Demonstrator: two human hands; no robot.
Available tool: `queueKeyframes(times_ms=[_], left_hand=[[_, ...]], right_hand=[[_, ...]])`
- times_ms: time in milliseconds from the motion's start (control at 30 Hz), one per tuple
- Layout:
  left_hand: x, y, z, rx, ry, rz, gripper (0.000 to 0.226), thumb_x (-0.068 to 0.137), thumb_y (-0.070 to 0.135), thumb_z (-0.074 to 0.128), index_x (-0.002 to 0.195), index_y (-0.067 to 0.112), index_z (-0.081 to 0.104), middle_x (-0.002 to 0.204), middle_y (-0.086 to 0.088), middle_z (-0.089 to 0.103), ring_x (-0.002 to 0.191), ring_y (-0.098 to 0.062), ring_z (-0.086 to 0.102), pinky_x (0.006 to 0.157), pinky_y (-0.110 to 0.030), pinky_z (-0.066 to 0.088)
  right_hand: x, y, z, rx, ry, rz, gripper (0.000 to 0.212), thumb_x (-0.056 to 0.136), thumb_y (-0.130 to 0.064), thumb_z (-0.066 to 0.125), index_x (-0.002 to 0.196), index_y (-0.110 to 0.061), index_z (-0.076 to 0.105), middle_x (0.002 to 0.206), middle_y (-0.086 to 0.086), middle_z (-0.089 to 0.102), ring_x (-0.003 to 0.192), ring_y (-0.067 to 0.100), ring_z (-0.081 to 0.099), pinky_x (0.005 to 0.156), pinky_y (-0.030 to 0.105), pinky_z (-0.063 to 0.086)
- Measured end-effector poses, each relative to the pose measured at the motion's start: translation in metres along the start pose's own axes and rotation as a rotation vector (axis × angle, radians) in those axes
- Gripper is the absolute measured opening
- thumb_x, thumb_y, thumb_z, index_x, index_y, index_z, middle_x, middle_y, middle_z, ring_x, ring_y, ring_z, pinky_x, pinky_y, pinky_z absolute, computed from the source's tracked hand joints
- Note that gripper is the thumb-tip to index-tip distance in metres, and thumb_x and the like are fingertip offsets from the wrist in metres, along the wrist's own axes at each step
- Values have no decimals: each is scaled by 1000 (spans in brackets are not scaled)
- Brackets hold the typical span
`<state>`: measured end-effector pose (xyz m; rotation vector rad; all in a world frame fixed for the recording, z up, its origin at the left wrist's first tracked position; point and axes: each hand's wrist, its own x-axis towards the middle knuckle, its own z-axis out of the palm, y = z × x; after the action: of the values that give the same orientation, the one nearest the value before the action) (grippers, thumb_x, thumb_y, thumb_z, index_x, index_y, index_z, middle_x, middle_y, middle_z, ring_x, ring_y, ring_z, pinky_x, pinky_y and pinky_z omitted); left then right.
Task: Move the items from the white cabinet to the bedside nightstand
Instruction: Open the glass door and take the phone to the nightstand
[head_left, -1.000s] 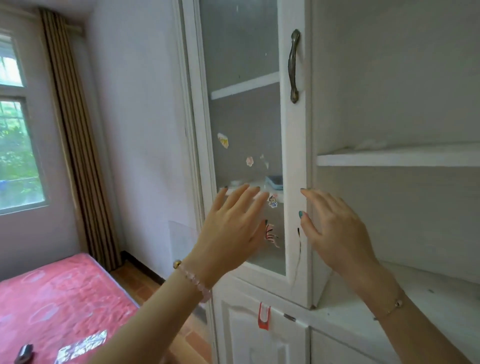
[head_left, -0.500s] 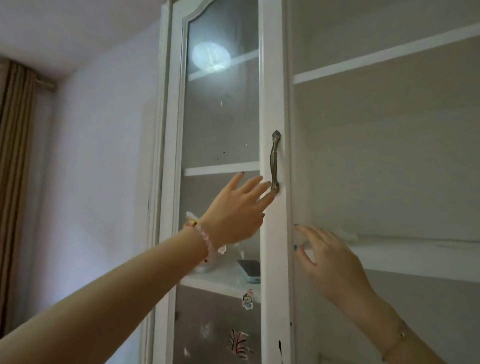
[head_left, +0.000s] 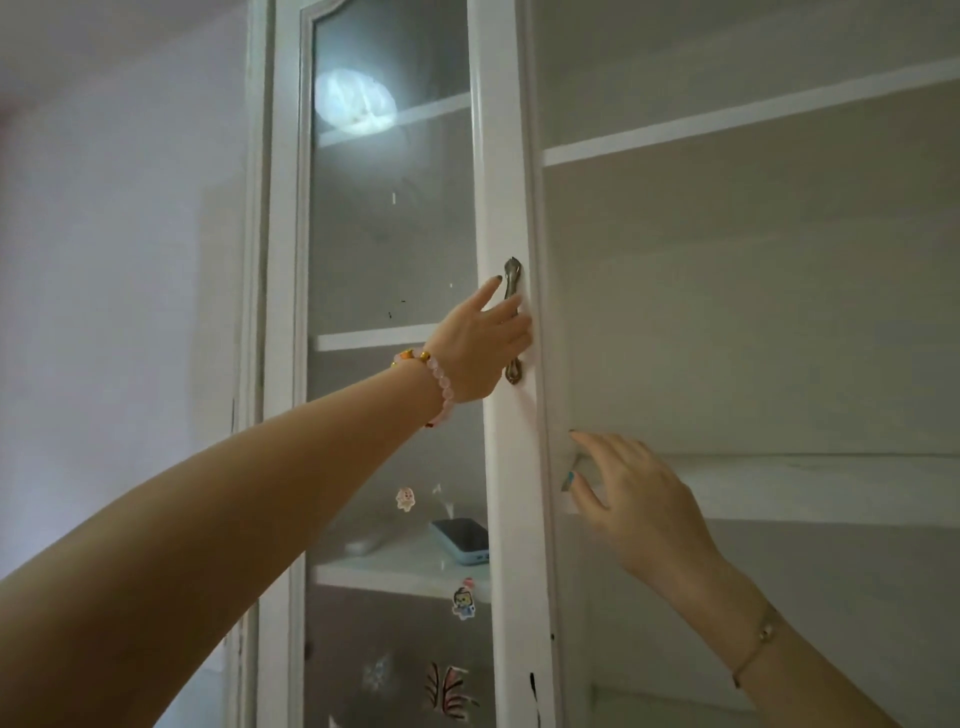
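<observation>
The left grip (head_left: 480, 345) is curling round the metal handle (head_left: 512, 275) of the cabinet (head_left: 727, 312) door (head_left: 501, 156), its index finger pointing up. The right grip (head_left: 636, 499) is hovering with fingers spread, just beside the door's edge and the front of a shelf (head_left: 805, 486). Behind the glass (head_left: 389, 234), a blue device (head_left: 462, 540) is lying on a lower shelf (head_left: 395, 569), a white thing (head_left: 363, 545) beside it. Stickers (head_left: 464, 603) are clinging to the glass
</observation>
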<state>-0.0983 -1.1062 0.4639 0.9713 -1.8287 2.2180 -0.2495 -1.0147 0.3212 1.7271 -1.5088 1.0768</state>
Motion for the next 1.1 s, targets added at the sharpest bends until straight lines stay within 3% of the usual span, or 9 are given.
queueKeyframes(times_ms=[100,233,367,533,767,1100], left_hand=[[-3,-2,-2,-32,39,4,45,94,22,32,138,15,38,144,-1,39,139,-25,27,116,-47,11],[-21,-11,5,-74,229,21,41,79,24,40,109,24,66,116,7,63,119,-18,54,108,-41,36],[-51,-26,2,-126,368,-9,31,75,24,58,104,18,68,111,2,65,117,-23,56,104,-43,41],[-104,-63,-16,-251,478,-41,34,73,15,64,105,8,67,112,-8,65,116,-32,56,103,-48,39],[-195,-120,-32,-300,389,-33,31,79,12,61,108,3,64,115,-14,62,120,-36,53,106,-51,36],[-300,-175,-18,-303,206,-95,41,80,4,58,121,0,58,128,-16,55,128,-37,45,107,-53,33]], right_hand=[[-6,-1,-2,6,-15,12,49,90,-36,33,133,-17,48,129,-3,56,118,16,49,97,29,38],[-10,0,-6,9,-25,10,43,94,-28,46,136,-21,44,132,-7,52,121,12,45,99,25,34],[-20,-12,-7,16,-25,20,42,92,-24,51,133,-14,48,129,1,56,119,19,49,99,30,37],[-42,-45,-15,41,-59,32,42,93,-27,49,133,-15,47,128,3,56,117,20,49,96,30,39],[-74,-123,-31,114,-106,42,46,95,-29,46,139,-18,39,135,0,50,123,16,44,94,28,40],[-96,-190,-34,140,-105,15,43,92,-25,49,135,-17,45,131,-1,54,120,18,47,93,30,37]])
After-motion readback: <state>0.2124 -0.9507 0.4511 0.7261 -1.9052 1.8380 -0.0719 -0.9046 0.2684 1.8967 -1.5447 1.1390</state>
